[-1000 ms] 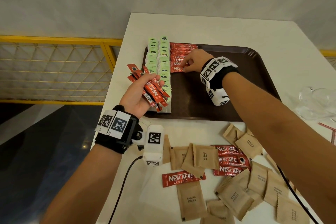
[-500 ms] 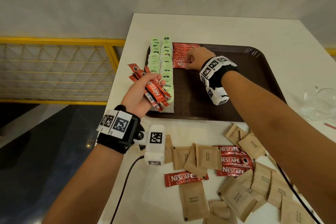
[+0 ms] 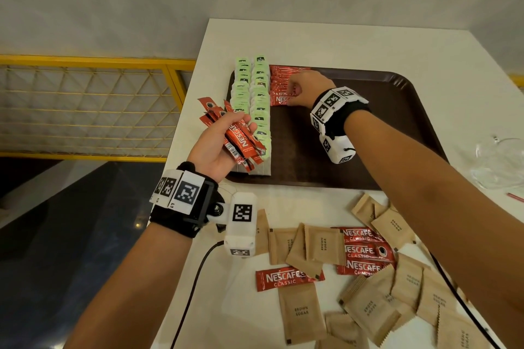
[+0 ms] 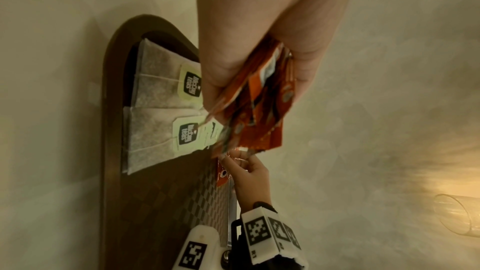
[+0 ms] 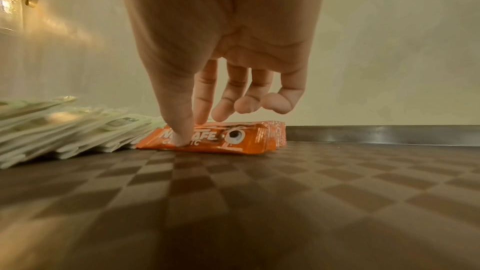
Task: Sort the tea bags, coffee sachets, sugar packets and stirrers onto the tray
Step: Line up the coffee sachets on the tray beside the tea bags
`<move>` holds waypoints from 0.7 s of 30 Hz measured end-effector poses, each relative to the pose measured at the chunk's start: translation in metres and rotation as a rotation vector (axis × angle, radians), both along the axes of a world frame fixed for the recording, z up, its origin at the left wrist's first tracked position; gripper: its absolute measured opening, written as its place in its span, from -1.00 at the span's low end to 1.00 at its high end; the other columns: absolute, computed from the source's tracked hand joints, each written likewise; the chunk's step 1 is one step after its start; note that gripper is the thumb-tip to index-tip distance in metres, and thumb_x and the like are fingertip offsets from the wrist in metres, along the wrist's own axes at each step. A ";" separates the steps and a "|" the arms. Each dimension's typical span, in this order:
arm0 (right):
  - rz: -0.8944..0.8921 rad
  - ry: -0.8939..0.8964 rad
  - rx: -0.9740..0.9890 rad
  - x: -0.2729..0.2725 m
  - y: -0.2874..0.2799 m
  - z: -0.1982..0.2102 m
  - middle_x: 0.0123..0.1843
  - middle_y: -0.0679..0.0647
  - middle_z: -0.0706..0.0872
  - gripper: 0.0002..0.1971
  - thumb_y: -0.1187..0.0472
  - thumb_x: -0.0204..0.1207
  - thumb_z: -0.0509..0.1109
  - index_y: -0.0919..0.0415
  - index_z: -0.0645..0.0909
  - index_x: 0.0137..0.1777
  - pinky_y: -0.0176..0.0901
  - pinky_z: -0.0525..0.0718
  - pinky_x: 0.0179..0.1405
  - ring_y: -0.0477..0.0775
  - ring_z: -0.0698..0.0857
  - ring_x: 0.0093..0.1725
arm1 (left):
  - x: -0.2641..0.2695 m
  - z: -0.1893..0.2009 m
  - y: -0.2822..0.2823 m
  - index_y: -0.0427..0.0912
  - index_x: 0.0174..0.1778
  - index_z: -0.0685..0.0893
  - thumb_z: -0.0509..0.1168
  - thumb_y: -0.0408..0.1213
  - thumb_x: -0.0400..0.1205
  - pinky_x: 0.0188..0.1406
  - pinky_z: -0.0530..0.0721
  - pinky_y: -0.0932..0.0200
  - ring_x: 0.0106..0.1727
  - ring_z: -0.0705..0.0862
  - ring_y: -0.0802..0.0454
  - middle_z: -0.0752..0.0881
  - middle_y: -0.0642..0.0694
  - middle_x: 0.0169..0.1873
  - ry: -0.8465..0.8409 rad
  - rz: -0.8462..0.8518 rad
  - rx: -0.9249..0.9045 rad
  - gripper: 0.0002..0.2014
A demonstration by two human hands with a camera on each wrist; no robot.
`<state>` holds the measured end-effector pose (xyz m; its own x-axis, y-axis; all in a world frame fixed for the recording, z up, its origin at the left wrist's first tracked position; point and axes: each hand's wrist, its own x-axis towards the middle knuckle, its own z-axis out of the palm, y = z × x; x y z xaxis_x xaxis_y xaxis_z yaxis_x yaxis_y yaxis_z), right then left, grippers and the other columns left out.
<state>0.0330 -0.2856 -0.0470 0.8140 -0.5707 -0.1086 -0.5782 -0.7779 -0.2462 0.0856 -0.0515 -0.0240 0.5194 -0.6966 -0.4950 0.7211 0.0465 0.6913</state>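
A row of red coffee sachets is laid on the far left part of the brown tray, just beside two rows of green-tagged tea bags that run along the tray's left edge. The nearest sachet of the row is pressed flat by the thumb and forefinger of the right hand, the other fingers being held loosely curled above it. A fanned bundle of further coffee sachets is gripped in the left hand, whose fingers are curled round it, above the tray's near left corner. On the white bench in front of the tray, brown sugar packets and four more coffee sachets are scattered, some overlapping. A clear glass vessel is seen at the bench's right edge. A yellow railing is seen left of the bench.
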 end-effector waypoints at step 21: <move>0.212 -0.091 0.618 -0.026 0.073 0.055 -0.20 -0.04 0.63 -0.75 0.19 0.45 0.50 0.15 0.53 0.07 -0.43 0.63 -0.46 -0.09 0.67 -0.28 | -0.009 0.000 -0.018 -0.21 -0.01 0.61 0.22 -0.29 0.68 -0.17 0.69 0.12 -0.35 0.78 0.05 0.80 -0.09 -0.39 -0.021 -0.039 -0.085 -0.91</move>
<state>0.0074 -0.2123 0.0079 0.9231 -0.2517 -0.2908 -0.3843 -0.5720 -0.7247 0.0764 -0.0695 -0.0243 0.5009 -0.7556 -0.4220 0.7087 0.0783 0.7011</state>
